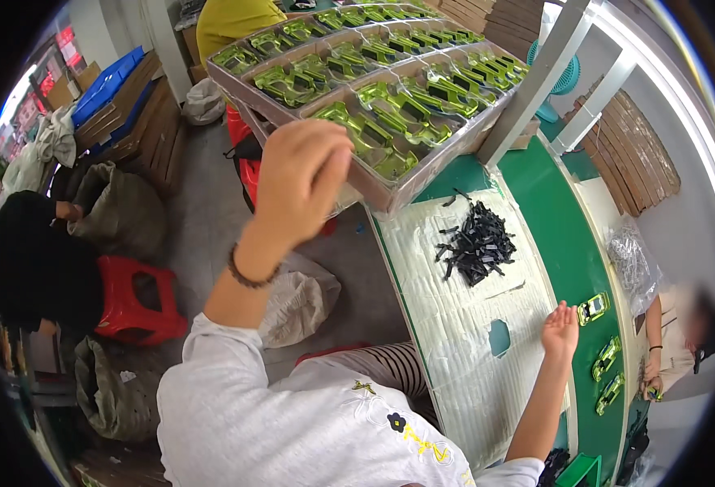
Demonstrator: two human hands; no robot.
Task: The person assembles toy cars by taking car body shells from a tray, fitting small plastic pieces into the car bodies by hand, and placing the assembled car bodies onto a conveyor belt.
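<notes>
My left hand (302, 177) is raised at the near corner of a stack of shallow trays (422, 174) filled with shiny green toy car bodies (390, 109). Its fingers curl down next to the tray's edge; I cannot tell whether they hold a piece. My right hand (560, 329) rests open on the white padded worktop (455, 316), palm up, just left of a green car body (593, 308) on the green belt. A pile of small black parts (478, 242) lies on the pad between the two hands.
Two more green car bodies (607, 375) lie further along the green belt (572, 243). A co-worker (682, 337) sits across it at the right. A red stool (134, 296), sacks and another seated person (37, 260) fill the floor at left. Metal posts (536, 81) rise beside the trays.
</notes>
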